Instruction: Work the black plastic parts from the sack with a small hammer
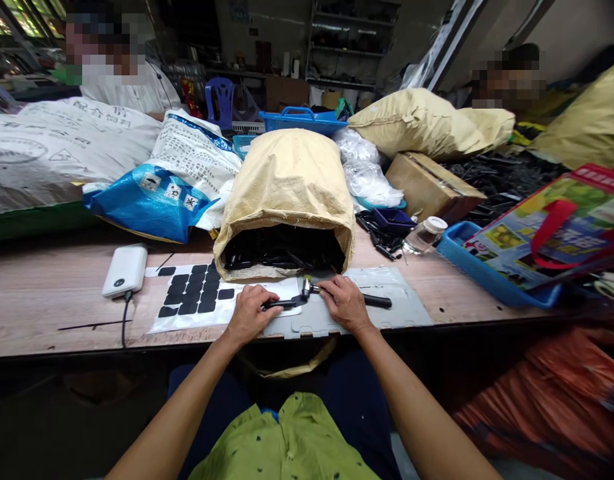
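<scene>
My left hand (251, 310) pinches a slim black piece (283, 304) just above the grey board (401, 300). In my right hand (345, 301) is a small hammer, its metal head (306, 288) over the end of the black piece and its black handle (377, 301) sticking out to the right. Whether the head touches the piece I cannot tell. To the left lies a white sheet with black rounded-square stickers (189, 293). Right behind my hands, a tan woven sack (291, 173) opens toward me, with many black pieces (287, 250) inside.
A white power bank (125, 270) with a cable stands at left, before blue-and-white sacks (157, 193). To the right are a clear jar (425, 235), a cardboard box (431, 187) and a blue basket (501, 273) holding a colourful bag. Two people sit across the table.
</scene>
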{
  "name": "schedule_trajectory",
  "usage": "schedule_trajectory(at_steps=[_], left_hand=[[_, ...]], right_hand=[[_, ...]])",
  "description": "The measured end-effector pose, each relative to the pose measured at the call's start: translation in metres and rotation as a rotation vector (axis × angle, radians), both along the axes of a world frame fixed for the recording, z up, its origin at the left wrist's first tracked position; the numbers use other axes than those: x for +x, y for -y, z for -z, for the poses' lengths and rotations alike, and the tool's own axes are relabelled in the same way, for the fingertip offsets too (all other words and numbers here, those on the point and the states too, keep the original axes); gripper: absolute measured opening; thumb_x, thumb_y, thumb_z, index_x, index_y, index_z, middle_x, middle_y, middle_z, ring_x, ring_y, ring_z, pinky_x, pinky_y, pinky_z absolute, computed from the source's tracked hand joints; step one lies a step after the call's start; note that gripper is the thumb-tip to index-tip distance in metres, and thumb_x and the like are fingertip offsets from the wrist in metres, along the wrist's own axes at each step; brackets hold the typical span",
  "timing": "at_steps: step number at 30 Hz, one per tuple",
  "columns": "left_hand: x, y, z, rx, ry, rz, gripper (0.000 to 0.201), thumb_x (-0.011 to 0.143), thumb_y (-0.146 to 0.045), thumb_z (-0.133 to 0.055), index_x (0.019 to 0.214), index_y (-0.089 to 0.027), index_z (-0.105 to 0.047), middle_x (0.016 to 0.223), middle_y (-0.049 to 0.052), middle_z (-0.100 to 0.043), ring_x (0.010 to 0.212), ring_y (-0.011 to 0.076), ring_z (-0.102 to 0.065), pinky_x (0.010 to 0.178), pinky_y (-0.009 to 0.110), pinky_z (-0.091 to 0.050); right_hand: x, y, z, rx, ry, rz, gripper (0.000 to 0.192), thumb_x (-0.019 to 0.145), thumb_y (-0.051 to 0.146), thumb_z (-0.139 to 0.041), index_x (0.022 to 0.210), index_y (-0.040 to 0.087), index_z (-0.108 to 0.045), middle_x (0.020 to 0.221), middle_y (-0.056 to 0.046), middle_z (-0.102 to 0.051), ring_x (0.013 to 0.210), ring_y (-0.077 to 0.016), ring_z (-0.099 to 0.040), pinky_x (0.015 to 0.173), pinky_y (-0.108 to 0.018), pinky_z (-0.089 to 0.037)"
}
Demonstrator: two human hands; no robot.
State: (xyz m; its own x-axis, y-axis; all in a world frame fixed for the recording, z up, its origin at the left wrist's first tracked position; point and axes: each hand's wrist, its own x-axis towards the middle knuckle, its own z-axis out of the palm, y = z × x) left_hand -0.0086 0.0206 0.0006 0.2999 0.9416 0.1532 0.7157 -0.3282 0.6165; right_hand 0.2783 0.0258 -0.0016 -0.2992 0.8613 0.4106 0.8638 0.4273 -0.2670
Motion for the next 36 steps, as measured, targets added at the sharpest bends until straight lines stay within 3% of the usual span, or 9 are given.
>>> schedule_trajectory(at_steps=[8, 14, 21, 27, 36], left_hand=[[0.007, -0.002, 0.000, 0.023, 0.005, 0.015, 0.018, 0.083, -0.040, -0.076, 0.096, -0.028, -0.078, 0.094, 0.004, -0.071, 0.099, 0.0258, -0.054, 0.091, 0.039, -0.038], [0.006, -0.005, 0.000, -0.044, 0.009, 0.004, 0.022, 0.078, -0.040, -0.080, 0.098, -0.029, -0.079, 0.095, 0.003, -0.071, 0.101, 0.0265, -0.053, 0.091, 0.040, -0.038], [0.007, -0.007, -0.002, -0.097, 0.013, -0.010, 0.022, 0.077, -0.039, -0.079, 0.097, -0.030, -0.079, 0.094, 0.002, -0.071, 0.102, 0.0262, -0.053, 0.091, 0.040, -0.037], [0.007, -0.006, -0.002, -0.095, 0.032, 0.001, 0.024, 0.077, -0.042, -0.080, 0.098, -0.031, -0.081, 0.092, 0.002, -0.071, 0.100, 0.0259, -0.053, 0.089, 0.040, -0.038], [0.005, -0.007, -0.002, -0.092, 0.028, 0.000, 0.026, 0.075, -0.040, -0.082, 0.098, -0.030, -0.079, 0.093, 0.001, -0.071, 0.100, 0.0265, -0.053, 0.089, 0.040, -0.038]], right_hand=[[0.000, 0.000, 0.002, 0.010, 0.009, -0.005, 0.022, 0.100, 0.027, -0.056, 0.116, 0.026, -0.072, 0.096, -0.006, -0.063, 0.092, -0.0230, -0.055, 0.084, -0.035, -0.045], [0.000, -0.001, -0.004, 0.012, -0.007, -0.033, 0.022, 0.101, 0.027, -0.054, 0.113, 0.025, -0.073, 0.095, -0.007, -0.063, 0.091, -0.0235, -0.056, 0.083, -0.036, -0.046], [-0.028, 0.019, -0.032, 0.003, -0.153, -0.010, 0.031, 0.106, 0.028, -0.044, 0.128, 0.025, -0.065, 0.106, -0.006, -0.066, 0.095, -0.0193, -0.064, 0.083, -0.030, -0.053], [-0.051, 0.038, -0.033, -0.112, -0.339, -0.063, 0.032, 0.105, 0.028, -0.045, 0.129, 0.028, -0.065, 0.104, -0.006, -0.069, 0.096, -0.0209, -0.067, 0.089, -0.033, -0.054], [-0.064, 0.047, -0.036, -0.125, -0.271, -0.079, 0.035, 0.107, 0.028, -0.043, 0.135, 0.029, -0.063, 0.102, -0.006, -0.066, 0.093, -0.0201, -0.066, 0.086, -0.030, -0.054]])
